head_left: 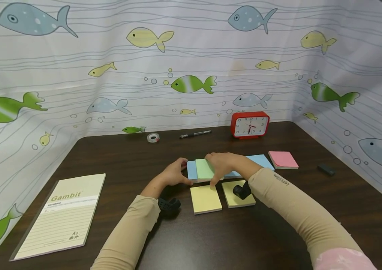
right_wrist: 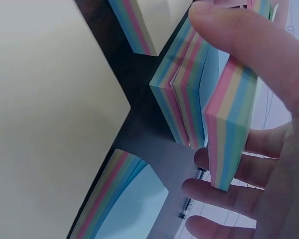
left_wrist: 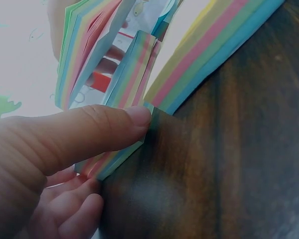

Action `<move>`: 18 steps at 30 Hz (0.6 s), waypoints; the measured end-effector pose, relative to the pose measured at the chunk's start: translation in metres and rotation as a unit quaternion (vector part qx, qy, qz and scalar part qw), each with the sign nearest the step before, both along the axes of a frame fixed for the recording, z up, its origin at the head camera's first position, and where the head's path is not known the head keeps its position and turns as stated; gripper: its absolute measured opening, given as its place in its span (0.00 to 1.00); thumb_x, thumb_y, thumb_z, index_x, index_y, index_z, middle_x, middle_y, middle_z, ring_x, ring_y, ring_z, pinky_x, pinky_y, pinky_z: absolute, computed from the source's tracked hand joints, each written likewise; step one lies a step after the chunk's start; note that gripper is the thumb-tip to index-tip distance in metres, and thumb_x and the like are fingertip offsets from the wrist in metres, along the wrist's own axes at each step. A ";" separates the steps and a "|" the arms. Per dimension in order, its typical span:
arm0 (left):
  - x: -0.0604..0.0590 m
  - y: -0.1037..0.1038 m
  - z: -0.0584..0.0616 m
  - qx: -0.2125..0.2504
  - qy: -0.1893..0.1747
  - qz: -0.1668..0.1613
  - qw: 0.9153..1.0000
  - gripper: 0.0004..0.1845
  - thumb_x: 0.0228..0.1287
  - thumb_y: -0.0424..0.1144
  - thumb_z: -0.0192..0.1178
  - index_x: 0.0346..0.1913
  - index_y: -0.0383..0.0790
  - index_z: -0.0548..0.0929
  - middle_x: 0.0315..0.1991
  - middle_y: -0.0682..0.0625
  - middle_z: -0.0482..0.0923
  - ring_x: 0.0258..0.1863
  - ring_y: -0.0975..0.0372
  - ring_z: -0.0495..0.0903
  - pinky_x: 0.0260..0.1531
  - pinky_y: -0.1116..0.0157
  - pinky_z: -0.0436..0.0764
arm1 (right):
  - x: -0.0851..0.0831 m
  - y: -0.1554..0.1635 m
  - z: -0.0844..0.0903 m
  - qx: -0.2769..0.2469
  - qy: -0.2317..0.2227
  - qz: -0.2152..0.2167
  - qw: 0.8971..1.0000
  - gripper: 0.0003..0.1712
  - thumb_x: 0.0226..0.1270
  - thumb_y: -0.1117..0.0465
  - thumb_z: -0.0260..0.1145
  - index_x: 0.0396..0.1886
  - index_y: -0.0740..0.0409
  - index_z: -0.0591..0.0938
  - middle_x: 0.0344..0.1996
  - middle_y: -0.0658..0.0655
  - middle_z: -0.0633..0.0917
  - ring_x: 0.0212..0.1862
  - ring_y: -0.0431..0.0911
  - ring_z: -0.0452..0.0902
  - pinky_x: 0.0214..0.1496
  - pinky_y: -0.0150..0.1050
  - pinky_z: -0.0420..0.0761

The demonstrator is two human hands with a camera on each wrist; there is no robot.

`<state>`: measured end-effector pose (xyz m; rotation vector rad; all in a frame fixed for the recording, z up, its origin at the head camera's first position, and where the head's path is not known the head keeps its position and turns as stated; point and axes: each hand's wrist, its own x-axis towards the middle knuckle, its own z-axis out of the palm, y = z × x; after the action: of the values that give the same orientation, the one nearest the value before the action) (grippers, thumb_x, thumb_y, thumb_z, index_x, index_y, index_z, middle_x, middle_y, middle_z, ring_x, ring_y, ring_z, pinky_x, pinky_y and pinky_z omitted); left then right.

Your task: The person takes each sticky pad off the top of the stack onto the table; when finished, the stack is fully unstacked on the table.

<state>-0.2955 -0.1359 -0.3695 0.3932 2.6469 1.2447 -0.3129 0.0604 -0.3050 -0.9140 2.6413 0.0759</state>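
My right hand [head_left: 222, 165] grips a green-topped sticky note pad [right_wrist: 229, 124], thumb on one edge and fingers on the opposite one. The pad is tilted just above a blue-topped stack of sticky note pads [right_wrist: 182, 94], apart from it in the right wrist view. At the stack's left end, my left hand [head_left: 174, 173] holds its edges between thumb and fingers. Closer to me lie two yellow-topped pads, a left one [head_left: 205, 199] and a right one [head_left: 230, 201]. A blue-topped pad [head_left: 261, 161] lies right of the stack, partly hidden by my right hand and forearm.
Farther right are a pink pad [head_left: 283, 160] and a small dark object [head_left: 326, 170]. A red clock [head_left: 250, 125], a pen [head_left: 195, 134] and a tape roll [head_left: 153, 138] line the back of the dark table [head_left: 204, 243]. A notebook [head_left: 60, 213] lies at the left.
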 end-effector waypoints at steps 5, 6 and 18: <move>-0.001 0.000 -0.001 -0.002 0.002 -0.002 1.000 0.46 0.39 0.35 0.71 0.62 0.32 0.56 0.61 0.41 0.57 0.58 0.55 0.62 0.51 0.59 0.67 | 0.002 0.000 0.001 0.005 0.003 -0.001 1.000 0.58 0.37 0.36 0.68 0.64 0.60 0.55 0.57 0.58 0.64 0.55 0.48 0.63 0.52 0.44 0.66; -0.001 -0.001 0.000 -0.003 0.002 -0.002 1.000 0.46 0.39 0.35 0.71 0.62 0.32 0.56 0.61 0.41 0.57 0.58 0.55 0.61 0.51 0.59 0.67 | 0.002 0.000 0.001 0.006 0.004 0.000 1.000 0.58 0.37 0.36 0.68 0.64 0.60 0.55 0.57 0.57 0.65 0.54 0.47 0.63 0.51 0.44 0.66; 0.000 0.000 0.000 -0.008 0.003 -0.003 1.000 0.45 0.38 0.35 0.71 0.61 0.32 0.56 0.61 0.41 0.57 0.58 0.55 0.62 0.51 0.59 0.66 | 0.005 0.003 -0.001 0.001 0.017 0.006 1.000 0.57 0.35 0.35 0.69 0.62 0.60 0.59 0.49 0.54 0.69 0.44 0.44 0.66 0.44 0.42 0.68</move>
<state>-0.2951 -0.1357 -0.3692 0.4026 2.6581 1.2213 -0.3083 0.0636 -0.3057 -0.9364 2.6675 0.0970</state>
